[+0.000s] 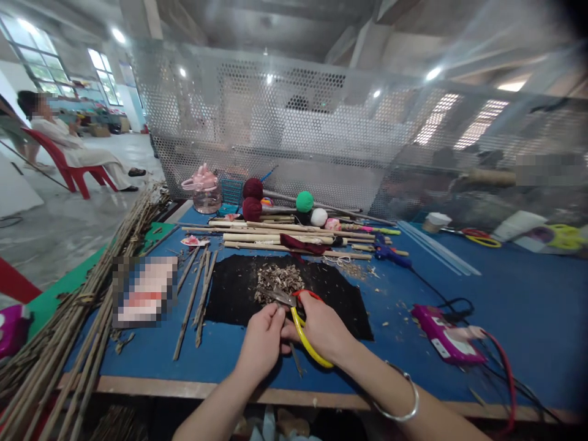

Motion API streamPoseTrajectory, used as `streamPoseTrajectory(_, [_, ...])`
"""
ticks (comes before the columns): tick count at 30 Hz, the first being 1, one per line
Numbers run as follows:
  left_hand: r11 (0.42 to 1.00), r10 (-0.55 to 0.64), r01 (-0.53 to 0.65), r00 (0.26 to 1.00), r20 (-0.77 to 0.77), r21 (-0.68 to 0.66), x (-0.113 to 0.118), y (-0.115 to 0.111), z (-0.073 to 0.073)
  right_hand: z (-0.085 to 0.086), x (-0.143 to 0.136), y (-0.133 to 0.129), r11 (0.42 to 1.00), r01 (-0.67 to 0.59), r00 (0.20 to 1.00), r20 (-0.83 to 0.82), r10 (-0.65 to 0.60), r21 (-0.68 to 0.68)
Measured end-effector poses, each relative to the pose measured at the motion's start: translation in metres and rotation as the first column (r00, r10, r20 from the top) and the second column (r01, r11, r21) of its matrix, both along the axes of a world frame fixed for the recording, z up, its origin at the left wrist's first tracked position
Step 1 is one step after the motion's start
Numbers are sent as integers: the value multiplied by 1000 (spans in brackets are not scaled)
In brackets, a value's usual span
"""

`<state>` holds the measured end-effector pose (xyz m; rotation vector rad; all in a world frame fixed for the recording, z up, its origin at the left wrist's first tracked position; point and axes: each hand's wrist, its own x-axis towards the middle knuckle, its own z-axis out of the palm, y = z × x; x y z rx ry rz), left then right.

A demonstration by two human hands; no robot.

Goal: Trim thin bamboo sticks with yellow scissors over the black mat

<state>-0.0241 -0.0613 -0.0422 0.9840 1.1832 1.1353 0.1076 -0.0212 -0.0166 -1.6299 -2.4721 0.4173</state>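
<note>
My right hand (321,324) is closed on scissors (301,334) with red and yellow handles, their blades pointing left over a black cloth (234,288). Close beside it, my left hand (264,337) is closed, thumb and fingers pinched on a thin twig (297,360) whose lower part shows below the hands. The twig's upper part is hidden by the fingers. A pile of short brown clippings (280,278) lies on the cloth just beyond the blades.
Long sticks (92,306) are bundled at the left. Rods (285,236), yarn balls (304,201) and a pink-lidded jar (206,193) lie farther back. A purple power strip (448,337) with cables is at the right. A seated person (68,138) is at far left.
</note>
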Motion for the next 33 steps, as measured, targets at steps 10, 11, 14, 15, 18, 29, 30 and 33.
streamPoseTrajectory(10, [999,8,-6,999,53,-47,1,2,-1,5,14,8,1000,-17,992,123,16,4])
streamPoseTrajectory(11, [999,26,-23,998,55,-45,1,2,-1,7,15,10,1000,-26,992,123,25,6])
streamPoseTrajectory(14, [997,75,-74,996,56,-25,0,2,0,13,20,14,1000,-16,994,111,17,-7])
streamPoseTrajectory(15, [996,86,-86,995,59,-15,0,2,0,14,22,15,1000,-11,995,97,12,-15])
streamPoseTrajectory(18, [995,103,-104,991,84,3,-1,2,-1,15,25,12,999,7,1000,22,-6,-45])
streamPoseTrajectory(29, [998,62,-62,996,68,-11,0,0,-1,7,16,-7,997,17,998,-55,-13,69])
streamPoseTrajectory(30, [998,61,-61,996,69,-4,0,0,-1,7,15,-7,997,18,999,-47,-14,79])
streamPoseTrajectory(33, [998,59,-59,995,75,6,0,-1,-1,8,14,-7,993,11,999,-38,-6,113])
